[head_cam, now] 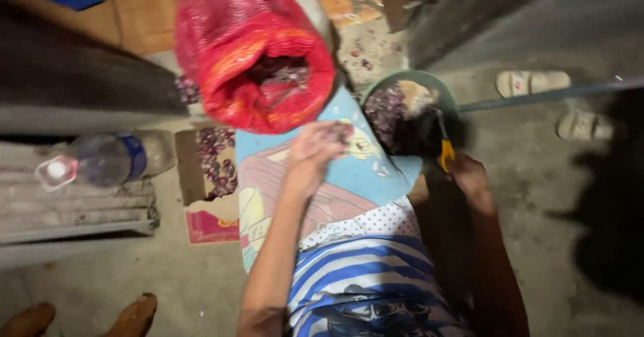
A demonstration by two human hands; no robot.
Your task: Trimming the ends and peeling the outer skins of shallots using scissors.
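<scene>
My left hand (314,150) is closed around a small purple onion (342,132) above a blue patterned cloth (362,169) on my lap. My right hand (466,173) grips a knife with a yellow handle (446,150), its blade pointing toward a green bowl (439,89) of purple onion peels. A red mesh sack (251,48) of small onions stands open just beyond my left hand.
A cardboard piece (211,166) with several small onions lies left of the cloth. A plastic water bottle (94,161) rests on a ledge at left. Sandals (533,81) sit on the concrete floor at right. Another person's feet (80,317) show at bottom left.
</scene>
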